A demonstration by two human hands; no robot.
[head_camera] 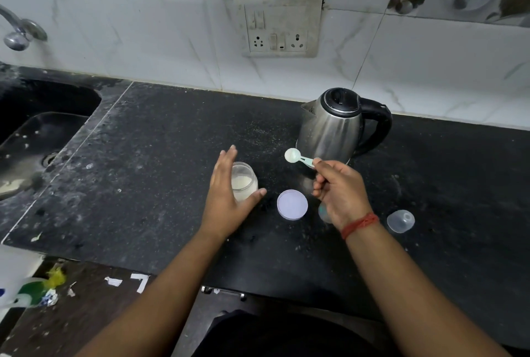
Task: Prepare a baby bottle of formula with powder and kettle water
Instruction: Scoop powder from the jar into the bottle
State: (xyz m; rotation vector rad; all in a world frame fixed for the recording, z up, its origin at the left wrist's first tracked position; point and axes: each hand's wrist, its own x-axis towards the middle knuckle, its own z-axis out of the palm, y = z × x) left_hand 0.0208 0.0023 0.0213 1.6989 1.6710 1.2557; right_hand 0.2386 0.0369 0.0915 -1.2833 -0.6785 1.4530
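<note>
A small open glass jar (243, 180) of white powder stands on the black counter (143, 170). My left hand (226, 196) is around its left side with straight fingers and the thumb in front; whether it touches the jar I cannot tell. My right hand (339, 190) pinches the handle of a pale green measuring scoop (296, 157), held above the counter in front of the steel kettle (335, 124). The jar's white lid (292, 204) lies flat between my hands. A bluish clear object (324, 212) is mostly hidden under my right hand. A clear bottle cap (400, 221) lies to the right.
A black sink (37, 127) with a tap (20, 31) is at the far left. A wall socket plate (279, 28) is on the tiled wall behind the kettle. Litter lies on the floor at lower left.
</note>
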